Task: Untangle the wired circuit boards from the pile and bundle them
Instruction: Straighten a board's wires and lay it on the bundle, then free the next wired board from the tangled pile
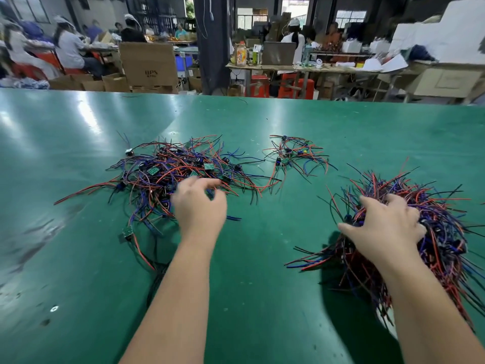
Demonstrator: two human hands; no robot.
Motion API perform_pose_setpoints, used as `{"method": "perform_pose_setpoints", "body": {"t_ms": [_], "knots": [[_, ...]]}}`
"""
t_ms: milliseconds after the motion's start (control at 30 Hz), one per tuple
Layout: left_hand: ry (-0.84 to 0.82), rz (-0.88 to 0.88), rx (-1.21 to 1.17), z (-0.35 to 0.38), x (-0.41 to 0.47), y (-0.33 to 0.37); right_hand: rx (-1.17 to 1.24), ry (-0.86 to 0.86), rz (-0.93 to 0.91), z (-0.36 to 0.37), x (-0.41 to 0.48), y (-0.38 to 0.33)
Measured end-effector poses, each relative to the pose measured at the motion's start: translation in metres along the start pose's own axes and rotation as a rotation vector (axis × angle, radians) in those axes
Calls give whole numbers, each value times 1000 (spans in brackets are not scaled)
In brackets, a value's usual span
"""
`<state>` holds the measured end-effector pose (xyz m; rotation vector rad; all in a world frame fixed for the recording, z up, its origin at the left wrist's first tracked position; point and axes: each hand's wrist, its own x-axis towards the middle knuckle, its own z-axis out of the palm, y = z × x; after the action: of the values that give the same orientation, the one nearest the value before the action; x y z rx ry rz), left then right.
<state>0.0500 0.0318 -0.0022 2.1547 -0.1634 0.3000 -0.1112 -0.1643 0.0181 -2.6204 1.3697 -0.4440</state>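
Head view: the pile of wired boards lies left of centre on the table, a loose tangle of red, blue and black leads with small green boards showing through it. The left hand hovers at the pile's near right edge, fingers curled with thumb and forefinger close together. It is motion-blurred, so whether it pinches a wire cannot be told. One stray board sits at the pile's near left edge, with a red lead trailing toward the viewer.

To the right, well apart from the pile, lies a dense bundle with its wires running roughly one way. The right hand is on top, fingers curled into the wires and gripping them, thumb spread to the left.

Between the two and farther back sits a small cluster of a few wired boards.

Beyond the table's far edge are a cardboard box and seated people at benches.
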Motion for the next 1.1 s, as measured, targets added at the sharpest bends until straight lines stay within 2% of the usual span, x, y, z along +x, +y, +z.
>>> {"method": "perform_pose_setpoints", "body": {"t_ms": [33, 100, 200, 267, 433, 633, 700, 800, 867, 933, 1000, 1033, 1100], "knots": [[83, -21, 121, -5, 5, -8, 24, 3, 10, 1, 0, 0], [101, -164, 251, -13, 13, -21, 94, 74, -38, 3, -2, -4], [-103, -378, 450, -18, 19, -35, 143, 74, -101, 8, -6, -10], [-173, -412, 544, -18, 22, -41, 156, 47, -132, 11, -9, -13], [-86, -390, 502, -15, 26, -45, 236, 77, -174, 13, -13, -16], [22, -380, 340, -22, 29, -47, 292, 110, -196, 13, -15, -16], [60, -361, 170, -21, 29, -47, 286, 96, -206, 13, -15, -16], [124, -275, -508, -23, 27, -35, 309, 92, -224, 15, -14, -16], [68, -197, -860, -28, 26, -22, 406, 98, -256, 14, -14, -17], [-148, -194, -1190, -33, 21, -9, 600, 55, -273, 14, -14, -18], [-439, -184, -1406, -36, 12, 1, 902, -93, -201, 12, -16, -24], [-581, -137, -1423, -36, 5, 6, 1105, -217, -145, 10, -17, -28], [-812, 1, -1294, -29, -10, 15, 1472, -499, -53, 7, -21, -34]]}}
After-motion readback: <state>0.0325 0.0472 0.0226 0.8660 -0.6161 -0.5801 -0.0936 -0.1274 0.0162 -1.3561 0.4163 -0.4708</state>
